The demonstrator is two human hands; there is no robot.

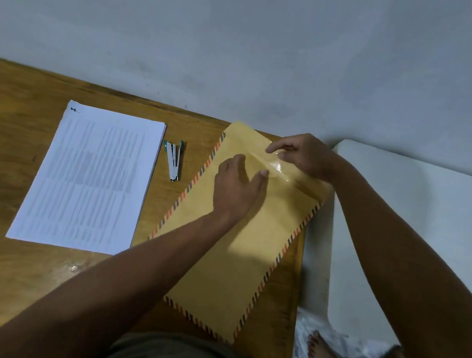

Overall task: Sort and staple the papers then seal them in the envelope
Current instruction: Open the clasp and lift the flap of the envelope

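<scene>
Sealing is in hand: on the worktop (2,142), the left hand (238,188) lies spread on the envelope (235,256) at 3 o'clock of the papers (89,177) while the right hand (300,155) pinches clear tape (276,168) over its flap, which next seemingly needs pressing flat.

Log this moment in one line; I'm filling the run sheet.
stage: sealing | left hand: pressing envelope | right hand: pulling clear tape | stapler: idle
</scene>
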